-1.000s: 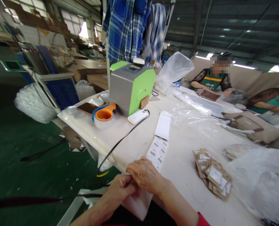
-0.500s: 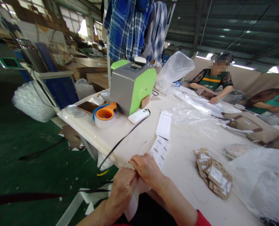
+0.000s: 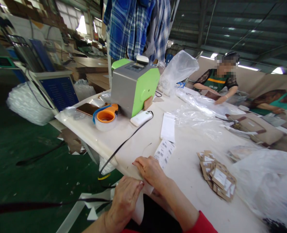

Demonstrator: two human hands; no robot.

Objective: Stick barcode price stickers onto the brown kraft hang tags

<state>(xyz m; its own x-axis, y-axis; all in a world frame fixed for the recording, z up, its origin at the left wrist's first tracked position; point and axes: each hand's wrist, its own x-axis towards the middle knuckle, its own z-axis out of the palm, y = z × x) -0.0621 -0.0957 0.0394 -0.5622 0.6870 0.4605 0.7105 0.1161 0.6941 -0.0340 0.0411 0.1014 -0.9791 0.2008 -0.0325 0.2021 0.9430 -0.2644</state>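
A white strip of barcode labels (image 3: 164, 151) lies on the white table (image 3: 189, 161) and hangs over its near edge. My right hand (image 3: 151, 171) rests curled on the strip at the edge, fingers pressed on it. My left hand (image 3: 124, 200) is just below the edge, fingers closed round the hanging end of the strip (image 3: 139, 208). A pile of small brown cards with white labels (image 3: 217, 176) lies to the right of my hands.
A green and grey machine (image 3: 133, 85), an orange tape dispenser (image 3: 106, 118), a white device with a black cable (image 3: 141, 118) and a phone (image 3: 87, 109) stand at the far left. Clear plastic bags (image 3: 201, 111) cover the middle and right. Two other people sit across the table.
The strip has been drawn toward me over the table edge. My left hand has dropped lower and apart from my right hand, which stayed at the edge.
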